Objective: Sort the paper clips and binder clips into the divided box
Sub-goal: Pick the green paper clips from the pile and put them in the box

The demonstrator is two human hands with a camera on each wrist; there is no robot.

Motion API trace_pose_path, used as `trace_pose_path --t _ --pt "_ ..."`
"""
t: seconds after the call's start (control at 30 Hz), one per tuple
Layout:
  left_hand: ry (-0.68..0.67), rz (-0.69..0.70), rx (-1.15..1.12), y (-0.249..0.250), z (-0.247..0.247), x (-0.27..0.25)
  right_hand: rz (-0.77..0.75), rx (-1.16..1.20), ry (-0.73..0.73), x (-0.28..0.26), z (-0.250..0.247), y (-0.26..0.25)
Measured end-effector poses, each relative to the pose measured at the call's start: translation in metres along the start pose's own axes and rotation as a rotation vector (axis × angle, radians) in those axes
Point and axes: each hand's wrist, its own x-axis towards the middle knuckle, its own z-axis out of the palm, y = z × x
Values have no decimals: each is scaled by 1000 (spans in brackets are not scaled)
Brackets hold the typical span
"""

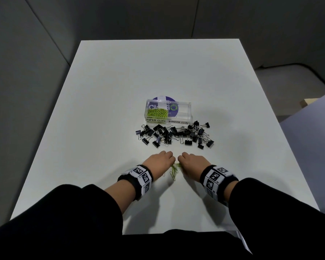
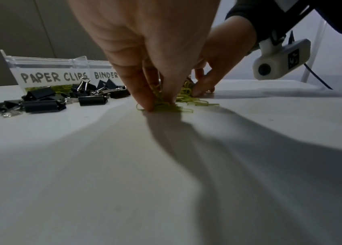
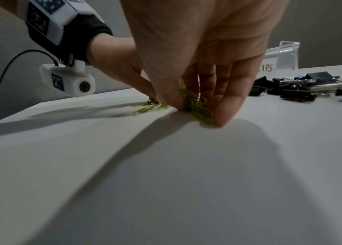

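Note:
A clear divided box stands mid-table, labelled PAPER CLIPS on the left and BINDER CLIPS on the right. Green paper clips fill its left compartment. Black binder clips lie piled in front of it. Close to the table's near edge, loose green paper clips lie between my two hands. My left hand pinches a bunch of them against the table. My right hand pinches another bunch with thumb and curled fingers. The two hands nearly touch, knuckles up.
The white table spreads wide around the box. Binder clips sit just left of my left hand and right of my right hand. A few paper clips lie flat between the hands. Grey walls surround the table.

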Motion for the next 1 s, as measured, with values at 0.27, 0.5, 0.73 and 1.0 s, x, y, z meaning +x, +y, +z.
trace_pose_path --t 0.27,0.5,0.73,1.0 --pt "7 17 32 -5 -6 1 -9 -38 -61 4 -10 10" --pt "73 15 -117 -12 -10 -4 26 167 -39 1 -24 24" --pt "495 59 -340 -38 -45 -28 -21 341 133 13 -72 25" --pt "549 -272 -371 -115 -104 3 106 367 225 114 -132 14"
